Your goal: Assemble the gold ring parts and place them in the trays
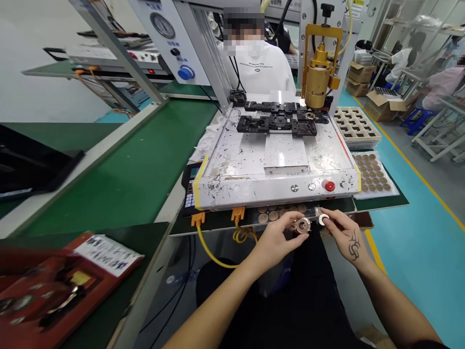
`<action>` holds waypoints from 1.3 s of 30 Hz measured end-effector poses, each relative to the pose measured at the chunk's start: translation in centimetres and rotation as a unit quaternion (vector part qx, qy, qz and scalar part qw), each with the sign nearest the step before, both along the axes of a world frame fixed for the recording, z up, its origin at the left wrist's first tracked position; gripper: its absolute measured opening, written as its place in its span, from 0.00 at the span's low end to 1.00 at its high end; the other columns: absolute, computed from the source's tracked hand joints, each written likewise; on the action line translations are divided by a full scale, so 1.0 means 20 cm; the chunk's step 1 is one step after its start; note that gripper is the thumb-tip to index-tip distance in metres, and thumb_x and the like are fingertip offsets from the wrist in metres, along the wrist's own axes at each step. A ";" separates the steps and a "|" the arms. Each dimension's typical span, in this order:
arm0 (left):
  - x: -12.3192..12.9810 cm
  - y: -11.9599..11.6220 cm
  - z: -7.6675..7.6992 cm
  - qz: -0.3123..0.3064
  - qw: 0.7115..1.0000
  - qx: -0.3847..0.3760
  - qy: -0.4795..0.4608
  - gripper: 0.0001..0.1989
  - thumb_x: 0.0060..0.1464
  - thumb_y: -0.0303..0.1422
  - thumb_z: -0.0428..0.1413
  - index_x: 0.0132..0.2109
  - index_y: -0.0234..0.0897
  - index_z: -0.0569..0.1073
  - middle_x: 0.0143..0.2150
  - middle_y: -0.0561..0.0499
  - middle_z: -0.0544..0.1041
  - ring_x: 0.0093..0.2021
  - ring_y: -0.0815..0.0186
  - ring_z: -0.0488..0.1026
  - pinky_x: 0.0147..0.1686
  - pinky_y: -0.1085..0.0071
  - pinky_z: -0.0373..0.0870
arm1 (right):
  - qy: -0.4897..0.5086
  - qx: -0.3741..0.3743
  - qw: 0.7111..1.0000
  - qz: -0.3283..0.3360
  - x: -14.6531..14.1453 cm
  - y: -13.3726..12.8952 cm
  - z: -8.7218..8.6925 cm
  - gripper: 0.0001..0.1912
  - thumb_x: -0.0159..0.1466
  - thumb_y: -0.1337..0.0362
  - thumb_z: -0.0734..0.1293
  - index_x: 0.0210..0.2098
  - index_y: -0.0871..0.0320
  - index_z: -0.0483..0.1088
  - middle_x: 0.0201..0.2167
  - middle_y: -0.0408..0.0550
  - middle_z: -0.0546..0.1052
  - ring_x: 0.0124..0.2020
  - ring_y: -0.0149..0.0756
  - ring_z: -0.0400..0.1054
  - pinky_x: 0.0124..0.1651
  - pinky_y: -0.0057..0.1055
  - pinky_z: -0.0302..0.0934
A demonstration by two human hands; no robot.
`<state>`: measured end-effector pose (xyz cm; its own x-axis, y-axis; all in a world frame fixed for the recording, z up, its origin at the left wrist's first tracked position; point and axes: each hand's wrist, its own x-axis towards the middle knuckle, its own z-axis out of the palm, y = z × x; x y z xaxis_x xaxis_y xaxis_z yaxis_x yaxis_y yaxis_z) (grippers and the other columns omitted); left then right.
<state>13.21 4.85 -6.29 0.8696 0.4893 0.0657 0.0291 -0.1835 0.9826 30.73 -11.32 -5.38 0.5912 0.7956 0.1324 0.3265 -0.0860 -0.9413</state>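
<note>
My left hand (278, 240) is closed on a rose-gold watch case (302, 225), a round ring-shaped piece held between thumb and fingers. In my right hand (343, 235), a small pale round disc (323, 219) is pinched at the fingertips. The two pieces are close together but apart, just in front of the bench edge above my lap. Behind my hands, several bronze-coloured round discs (273, 215) lie in a row under the machine's front edge, partly covered by clear plastic.
A white bench machine (236, 186) bears black fixtures (278, 123) and a gold dispensing head (319, 80). To its right are a sheet of round discs (374, 172) and a compartment tray (356, 123). Yellow cables (207, 249) hang in front. A co-worker (261, 72) sits behind.
</note>
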 end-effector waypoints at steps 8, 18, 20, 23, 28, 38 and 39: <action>-0.15 -0.11 0.12 0.089 0.911 -0.401 -0.039 0.31 0.46 0.31 0.79 0.54 0.34 0.76 0.49 0.41 0.87 0.54 0.50 0.86 0.60 0.55 0.80 | 0.209 -0.003 0.977 0.034 -0.10 0.09 0.10 0.19 0.62 0.48 0.80 0.37 0.57 0.76 0.24 0.42 0.78 0.21 0.31 0.69 0.26 0.30 0.68; -0.27 -0.19 0.16 0.106 0.878 -0.452 -0.118 0.23 0.61 0.42 0.71 0.58 0.34 0.82 0.54 0.37 0.86 0.59 0.44 0.82 0.67 0.41 0.73 | 0.294 -0.043 0.946 0.128 -0.15 0.01 0.07 0.17 0.71 0.50 0.74 0.35 0.55 0.71 0.22 0.39 0.74 0.21 0.30 0.65 0.26 0.28 0.57; -0.28 -0.21 0.16 0.105 0.878 -0.450 -0.122 0.22 0.62 0.41 0.70 0.58 0.35 0.82 0.55 0.37 0.86 0.60 0.44 0.82 0.67 0.41 0.73 | 0.308 -0.046 0.939 0.147 -0.16 0.00 0.07 0.17 0.72 0.51 0.73 0.35 0.55 0.70 0.21 0.39 0.72 0.21 0.29 0.62 0.26 0.27 0.55; -0.29 -0.23 0.16 0.109 0.878 -0.449 -0.122 0.22 0.62 0.41 0.70 0.58 0.35 0.83 0.56 0.38 0.86 0.60 0.44 0.81 0.67 0.41 0.74 | 0.300 -0.049 0.939 0.159 -0.18 0.01 0.08 0.17 0.72 0.50 0.73 0.35 0.55 0.70 0.23 0.39 0.72 0.21 0.29 0.60 0.27 0.28 0.54; -0.30 -0.24 0.17 0.110 0.878 -0.448 -0.125 0.23 0.62 0.42 0.70 0.59 0.34 0.82 0.55 0.38 0.86 0.60 0.45 0.82 0.66 0.43 0.75 | 0.202 -0.038 0.967 0.149 -0.19 0.02 0.11 0.18 0.72 0.50 0.72 0.34 0.55 0.72 0.32 0.45 0.75 0.29 0.33 0.65 0.35 0.31 0.62; -0.30 -0.27 0.16 0.117 0.894 -0.413 -0.131 0.24 0.63 0.44 0.68 0.61 0.37 0.81 0.57 0.40 0.85 0.60 0.46 0.81 0.65 0.47 0.77 | 0.045 -0.026 0.987 0.153 -0.28 0.09 0.20 0.14 0.72 0.53 0.71 0.33 0.54 0.73 0.50 0.51 0.79 0.49 0.44 0.74 0.56 0.40 0.69; -0.30 -0.27 0.16 0.118 0.895 -0.409 -0.132 0.24 0.63 0.44 0.68 0.61 0.37 0.81 0.58 0.40 0.84 0.60 0.45 0.81 0.65 0.47 0.77 | 0.044 -0.027 0.987 0.154 -0.29 0.09 0.20 0.14 0.72 0.53 0.71 0.34 0.54 0.73 0.49 0.51 0.79 0.49 0.44 0.74 0.56 0.40 0.70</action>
<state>7.17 -0.61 -3.19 0.7424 0.6359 -0.2109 -0.2806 0.5809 0.7641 24.95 -9.46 -1.38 0.3276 0.9438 0.0444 0.2628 -0.0459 -0.9638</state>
